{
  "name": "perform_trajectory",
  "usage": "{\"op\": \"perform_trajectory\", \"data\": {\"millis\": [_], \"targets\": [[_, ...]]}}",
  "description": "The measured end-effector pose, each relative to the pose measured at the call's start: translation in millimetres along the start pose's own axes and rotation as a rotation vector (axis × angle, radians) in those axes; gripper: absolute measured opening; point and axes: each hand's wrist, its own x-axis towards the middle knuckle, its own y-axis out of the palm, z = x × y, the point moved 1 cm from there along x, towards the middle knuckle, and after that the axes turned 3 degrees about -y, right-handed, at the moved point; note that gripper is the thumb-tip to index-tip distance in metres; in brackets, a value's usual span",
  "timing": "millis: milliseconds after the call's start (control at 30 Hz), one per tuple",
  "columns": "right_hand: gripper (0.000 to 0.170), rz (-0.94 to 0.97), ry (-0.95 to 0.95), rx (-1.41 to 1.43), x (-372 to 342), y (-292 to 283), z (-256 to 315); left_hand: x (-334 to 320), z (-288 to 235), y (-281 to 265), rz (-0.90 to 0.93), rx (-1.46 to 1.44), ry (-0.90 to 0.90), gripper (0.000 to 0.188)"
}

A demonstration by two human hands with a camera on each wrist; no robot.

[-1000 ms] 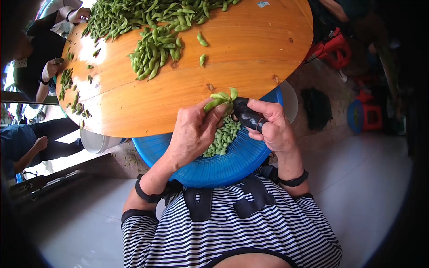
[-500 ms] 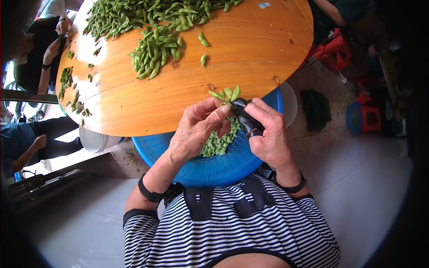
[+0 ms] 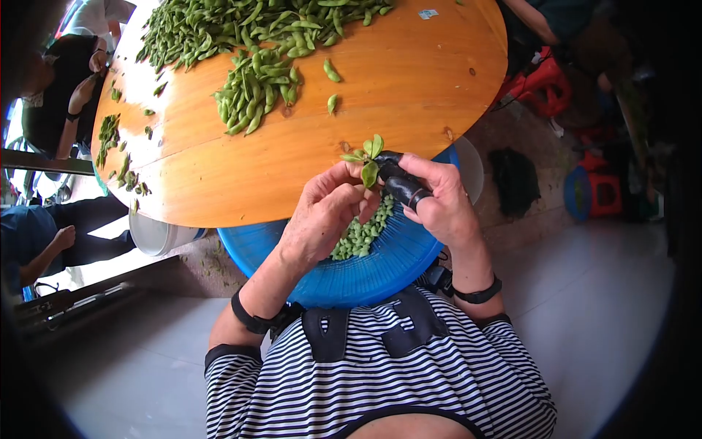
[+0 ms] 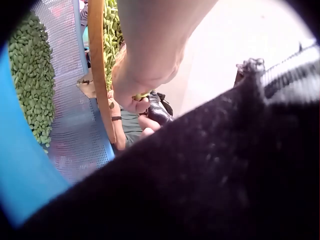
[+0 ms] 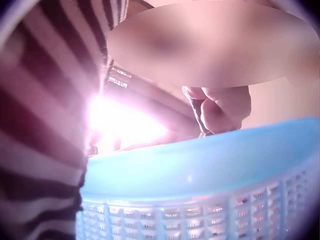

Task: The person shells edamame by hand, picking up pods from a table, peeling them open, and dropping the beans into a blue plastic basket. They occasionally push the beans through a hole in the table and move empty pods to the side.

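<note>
Over the blue basket [image 3: 292, 278], both hands meet at a small bunch of green edamame pods [image 3: 369, 173]. My left hand [image 3: 316, 212] pinches the bunch at its lower left with curled fingers. From the other side my right hand [image 3: 447, 201] grips it with black-covered fingers [image 3: 402, 188]. Several pods fan out upward and one hangs down. Below the hands lie shelled green beans [image 3: 358, 240] in the basket, partly hidden by them. In the left wrist view a bit of pod [image 4: 140, 96] shows at the fingertips, beside the shiny black covers [image 4: 159, 111].
The wooden table [image 3: 219, 183] overhangs the basket's far side. A large heap of pods [image 3: 197, 33] and a smaller pile [image 3: 252, 95] lie on it, with two loose pods nearby. Other people sit at the left and far right. Red stools [image 3: 548, 88] stand on the right.
The pods in my fingers have turned from pointing left to fanning upward, with one now hanging down. My left thumb has slid down off the bunch's top.
</note>
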Motion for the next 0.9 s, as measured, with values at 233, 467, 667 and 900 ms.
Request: {"op": "perform_trajectory", "data": {"millis": [233,467,667,900], "targets": [[0.030,0.016,0.117,0.141,5.2,-9.5,-8.7,-7.6,-3.9,1.5,-0.109,0.279,0.010,0.013],[0.045,-0.046,0.078,0.308,2.2,2.1,-11.5,-11.6,-13.1,-0.8,-0.150,0.233,-0.084,0.012],[0.047,0.005,0.092,0.389,1.3,4.0,-11.0,-14.1,-10.6,3.3,-0.187,0.551,0.114,0.012],[0.043,0.083,0.116,0.744,0.9,1.6,-18.8,-6.4,3.1,-4.7,0.097,-0.055,-0.040,0.019]]}}
